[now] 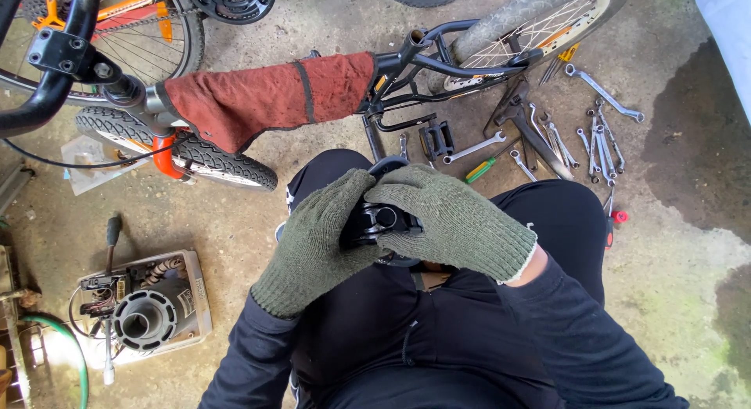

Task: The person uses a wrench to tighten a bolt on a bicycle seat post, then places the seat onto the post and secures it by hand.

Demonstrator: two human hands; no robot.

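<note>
Both my hands wear green knitted gloves and meet over my lap. My left hand (313,245) and my right hand (454,221) together grip a small black bicycle part (377,221) with round holes in its face; most of it is hidden under the gloves. A bicycle frame lies across the ground in front of me, its top tube wrapped in a red cloth (270,96).
Several spanners (598,139) and a green-handled screwdriver (479,171) lie on the concrete at the right, beside a black pedal (436,138). Bicycle wheels (195,154) are at the top and left. A grey machine part (149,307) sits at the lower left.
</note>
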